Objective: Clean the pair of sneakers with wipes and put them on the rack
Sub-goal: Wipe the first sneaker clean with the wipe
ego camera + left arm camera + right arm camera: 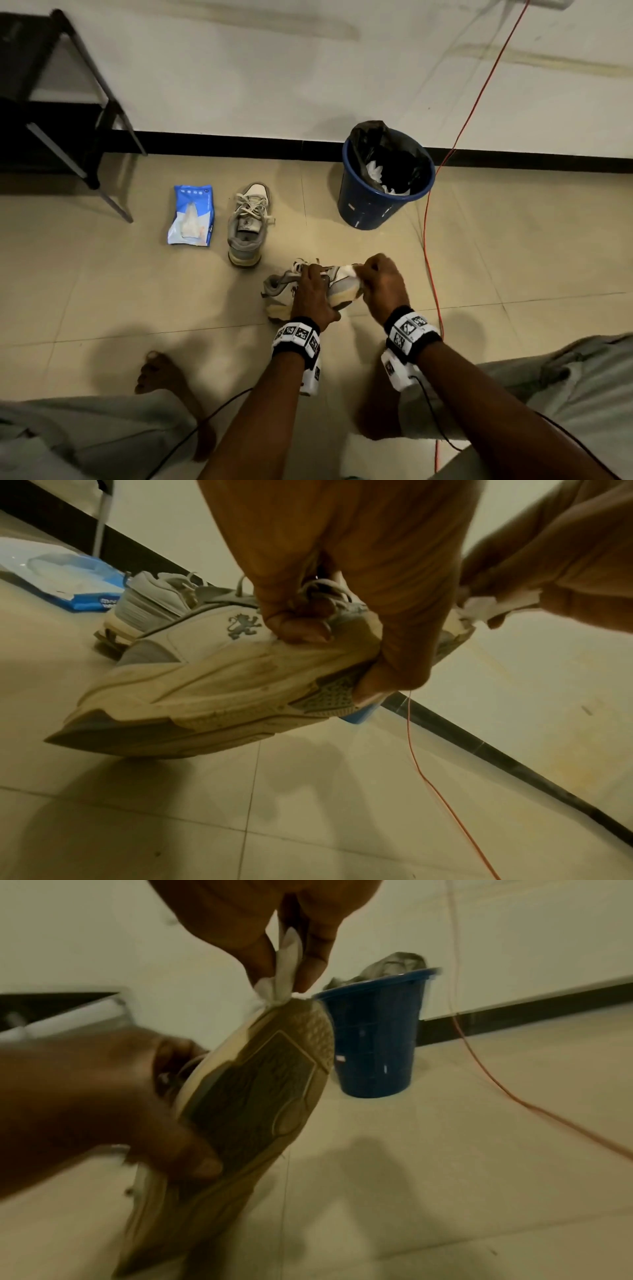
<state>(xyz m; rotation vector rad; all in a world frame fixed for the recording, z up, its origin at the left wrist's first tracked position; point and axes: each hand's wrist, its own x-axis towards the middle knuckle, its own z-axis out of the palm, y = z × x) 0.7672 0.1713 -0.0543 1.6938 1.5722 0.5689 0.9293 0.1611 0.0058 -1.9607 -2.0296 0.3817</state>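
Observation:
My left hand (313,291) grips a white and grey sneaker (342,284) around its middle, lifted off the floor and tilted on its side; the grip shows in the left wrist view, where the sneaker (212,680) has a grey lion emblem. My right hand (380,281) pinches a white wipe (351,270) against the sneaker's toe. In the right wrist view the wipe (282,985) touches the toe edge of the sole (253,1096). The second sneaker (248,222) stands upright on the floor beyond. A black shoe rack (51,102) stands at the far left.
A blue pack of wipes (191,216) lies left of the second sneaker. A blue bin (383,181) with a black liner holds used wipes, by the wall. An orange cable (431,257) runs down the floor at right. My bare feet and knees frame the near floor.

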